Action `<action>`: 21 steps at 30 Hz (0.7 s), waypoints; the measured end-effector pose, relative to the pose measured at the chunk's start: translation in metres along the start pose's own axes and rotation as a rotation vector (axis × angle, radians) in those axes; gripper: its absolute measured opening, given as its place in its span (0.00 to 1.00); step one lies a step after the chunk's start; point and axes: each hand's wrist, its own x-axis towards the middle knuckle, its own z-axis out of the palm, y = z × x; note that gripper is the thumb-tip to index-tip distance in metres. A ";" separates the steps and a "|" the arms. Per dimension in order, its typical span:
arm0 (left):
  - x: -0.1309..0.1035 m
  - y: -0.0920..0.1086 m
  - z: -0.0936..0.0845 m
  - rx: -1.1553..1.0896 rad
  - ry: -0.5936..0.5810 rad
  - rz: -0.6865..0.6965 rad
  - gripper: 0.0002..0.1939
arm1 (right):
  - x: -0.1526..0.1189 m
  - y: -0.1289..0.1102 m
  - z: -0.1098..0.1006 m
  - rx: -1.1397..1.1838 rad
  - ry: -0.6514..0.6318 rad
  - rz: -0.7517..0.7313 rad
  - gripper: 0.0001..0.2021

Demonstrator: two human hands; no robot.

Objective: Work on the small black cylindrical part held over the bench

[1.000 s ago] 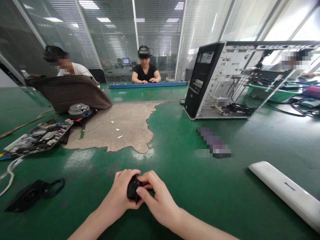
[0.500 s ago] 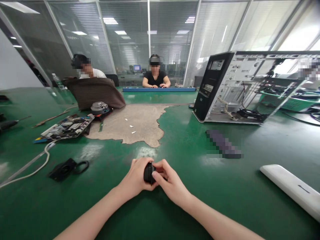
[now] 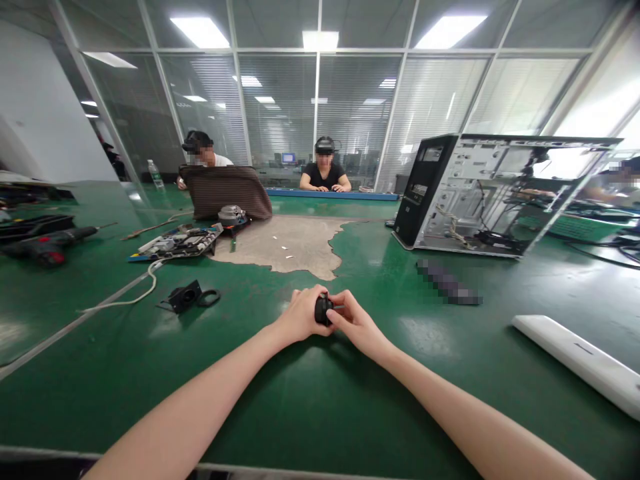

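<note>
A small round black part (image 3: 323,310) is held between my two hands above the green table (image 3: 300,413). My left hand (image 3: 301,316) wraps round its left side. The thumb and fingers of my right hand (image 3: 354,323) close on its right side, and the curled fingers partly hide what lies between them. To the left on the table lie a black square part (image 3: 185,297) and a black ring (image 3: 209,298) beside it.
An opened computer case (image 3: 430,193) stands back right. Nearer are a blurred dark object (image 3: 447,283) and a long white object (image 3: 575,357). Left are a circuit board (image 3: 180,243), a cable (image 3: 145,293) and a power drill (image 3: 50,247). Two people (image 3: 325,175) sit across the table.
The view has tilted up and turned left, so both hands sit higher in the picture and the drill shows more fully. Both hands still hold the black part.
</note>
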 end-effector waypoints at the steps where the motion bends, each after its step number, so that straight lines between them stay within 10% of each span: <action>1: -0.001 0.001 0.000 -0.004 0.007 0.005 0.27 | 0.001 0.001 0.001 -0.012 0.026 -0.001 0.09; 21: -0.002 0.000 0.000 -0.020 0.020 0.002 0.29 | 0.007 0.005 -0.001 -0.062 0.056 0.001 0.11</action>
